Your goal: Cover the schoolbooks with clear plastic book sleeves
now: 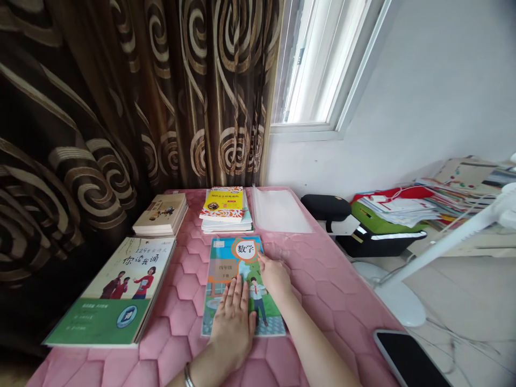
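A mathematics textbook with a blue and green cover lies face up on the pink quilted table cover, and a glossy clear film shows around its edges. My left hand rests flat on the lower middle of the textbook, fingers stretched toward its top. At the upper right edge of the same book is my right hand, its fingers curled together and the index fingertip touching the cover by the title. What those curled fingers hold, if anything, is hidden.
Left stands a stack topped by a green-and-white book, with smaller tan books behind. A yellow book tops another pile beside clear plastic sheets. Rightward are a black case, a white lamp and a dark-screened device.
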`<state>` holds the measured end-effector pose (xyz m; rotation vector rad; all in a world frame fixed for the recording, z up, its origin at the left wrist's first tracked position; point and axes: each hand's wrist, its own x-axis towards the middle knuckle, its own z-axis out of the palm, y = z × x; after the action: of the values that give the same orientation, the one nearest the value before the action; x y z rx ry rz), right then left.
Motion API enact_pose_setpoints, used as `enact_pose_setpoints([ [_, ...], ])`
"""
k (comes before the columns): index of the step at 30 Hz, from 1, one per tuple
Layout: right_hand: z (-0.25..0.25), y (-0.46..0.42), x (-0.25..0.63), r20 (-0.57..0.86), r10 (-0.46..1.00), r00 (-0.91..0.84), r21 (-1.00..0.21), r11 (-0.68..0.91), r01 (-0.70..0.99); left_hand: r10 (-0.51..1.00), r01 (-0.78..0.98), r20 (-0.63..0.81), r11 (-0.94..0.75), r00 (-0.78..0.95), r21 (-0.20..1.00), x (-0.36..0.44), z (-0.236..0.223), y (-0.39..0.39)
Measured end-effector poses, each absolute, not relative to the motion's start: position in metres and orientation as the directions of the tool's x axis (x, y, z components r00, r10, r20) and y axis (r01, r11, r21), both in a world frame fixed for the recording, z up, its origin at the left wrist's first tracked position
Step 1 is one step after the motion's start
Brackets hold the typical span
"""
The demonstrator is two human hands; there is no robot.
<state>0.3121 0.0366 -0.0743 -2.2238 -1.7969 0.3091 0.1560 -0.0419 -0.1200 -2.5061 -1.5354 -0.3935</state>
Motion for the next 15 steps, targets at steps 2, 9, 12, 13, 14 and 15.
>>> enact_pose_setpoints([
  [2, -0.075, 0.036, 0.312, 0.005, 0.978, 0.207, -0.333, -0.193, 0.923, 0.832, 0.885, 0.325, -0.465, 0.450, -0.034, 0.143, -0.119, -0.050],
  [9, -0.063, 0.032, 0.308, 0.024, 0.986, 0.168, -0.224, -0.158, 0.962, 0.836, 0.900, 0.359, -0.434, 0.415, -0.031, 0.132, -0.117, -0.054],
  [12, -0.057, 0.017, 0.292, 0.111, 0.988, 0.110, -0.135, -0.095, 0.986, 0.845, 0.905, 0.351, -0.424, 0.404, -0.022, 0.134, -0.121, -0.054],
  [13, -0.057, 0.008, 0.284, 0.149, 0.987, 0.065, -0.125, -0.046, 0.991, 0.849, 0.907, 0.345, -0.420, 0.401, -0.022, 0.133, -0.123, -0.054],
  [14, -0.059, -0.002, 0.275, 0.181, 0.983, 0.005, -0.138, 0.021, 0.990, 0.851, 0.907, 0.336, -0.420, 0.404, -0.024, 0.132, -0.125, -0.054],
  [15, -0.063, -0.012, 0.267, 0.210, 0.974, -0.088, -0.173, 0.126, 0.977, 0.851, 0.904, 0.326, -0.426, 0.412, -0.030, 0.131, -0.127, -0.054],
])
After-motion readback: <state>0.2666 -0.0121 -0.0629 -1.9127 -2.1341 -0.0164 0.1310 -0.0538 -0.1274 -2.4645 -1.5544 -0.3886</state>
